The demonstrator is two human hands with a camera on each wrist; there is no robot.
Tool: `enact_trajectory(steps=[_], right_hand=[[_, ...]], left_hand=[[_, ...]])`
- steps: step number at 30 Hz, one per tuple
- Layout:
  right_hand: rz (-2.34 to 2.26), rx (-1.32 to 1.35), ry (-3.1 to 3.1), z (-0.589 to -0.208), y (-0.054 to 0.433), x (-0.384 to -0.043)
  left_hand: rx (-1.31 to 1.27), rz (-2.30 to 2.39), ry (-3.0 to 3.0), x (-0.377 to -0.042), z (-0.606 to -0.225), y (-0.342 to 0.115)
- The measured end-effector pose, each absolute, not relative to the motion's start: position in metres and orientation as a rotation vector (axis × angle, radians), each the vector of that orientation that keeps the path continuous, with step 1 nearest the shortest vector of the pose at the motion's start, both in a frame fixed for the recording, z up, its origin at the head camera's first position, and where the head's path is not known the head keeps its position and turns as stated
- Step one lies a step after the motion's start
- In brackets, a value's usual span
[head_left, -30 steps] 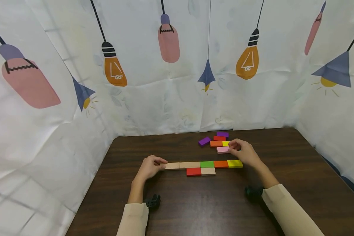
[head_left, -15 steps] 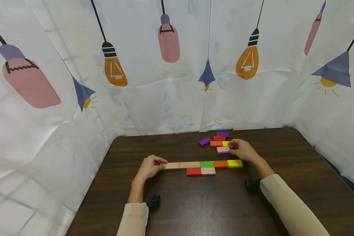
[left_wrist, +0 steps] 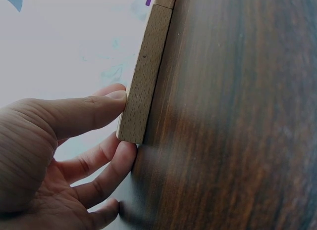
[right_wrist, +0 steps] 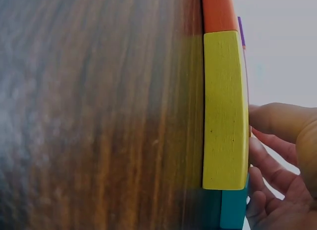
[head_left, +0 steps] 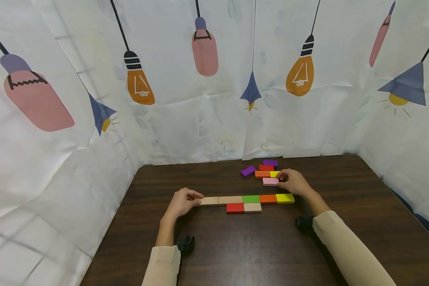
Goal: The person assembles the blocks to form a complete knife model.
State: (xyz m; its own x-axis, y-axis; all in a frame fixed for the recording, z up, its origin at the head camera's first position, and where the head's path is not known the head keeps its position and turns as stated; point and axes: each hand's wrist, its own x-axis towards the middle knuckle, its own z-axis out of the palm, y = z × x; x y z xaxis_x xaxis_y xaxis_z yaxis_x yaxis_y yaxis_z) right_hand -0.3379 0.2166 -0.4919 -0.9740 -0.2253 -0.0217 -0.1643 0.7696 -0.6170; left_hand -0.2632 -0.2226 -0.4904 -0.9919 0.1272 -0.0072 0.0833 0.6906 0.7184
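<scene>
In the head view my left hand pinches the left end of a plain wooden block with thumb and fingers. That block ends a long row, followed by another plain block, then green, orange and yellow ones. My right hand reaches beyond the row and pinches the right end of a pink block. Its fingertips overlap a yellow block just behind. A teal block beside the right fingers shows only in the right wrist view.
Against the row's near side lie a red block and a plain block. Farther back are an orange block, a red block and two purple blocks. A printed curtain borders the dark wooden table.
The right forearm has shifted slightly left, its hand staying at the pink block. That block, a little askew before, now lies straighter. My left hand has stayed at the row's end.
</scene>
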Motion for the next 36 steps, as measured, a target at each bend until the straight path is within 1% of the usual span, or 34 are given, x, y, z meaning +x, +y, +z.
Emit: enact_trajectory(steps=[17,27,36], right_hand=[[-0.956,-0.344,2.873,-0.496,0.214,-0.337],[-0.891,-0.413,2.945,-0.498,0.215,-0.334],[-1.046,-0.418,2.990,-0.488,0.217,-0.323]], left_hand=[[0.170,1.203,2.830,-0.263,-0.491,-0.223],[0.163,1.202,2.833,-0.263,-0.490,-0.222],[0.164,1.202,2.833,-0.264,-0.490,-0.222]])
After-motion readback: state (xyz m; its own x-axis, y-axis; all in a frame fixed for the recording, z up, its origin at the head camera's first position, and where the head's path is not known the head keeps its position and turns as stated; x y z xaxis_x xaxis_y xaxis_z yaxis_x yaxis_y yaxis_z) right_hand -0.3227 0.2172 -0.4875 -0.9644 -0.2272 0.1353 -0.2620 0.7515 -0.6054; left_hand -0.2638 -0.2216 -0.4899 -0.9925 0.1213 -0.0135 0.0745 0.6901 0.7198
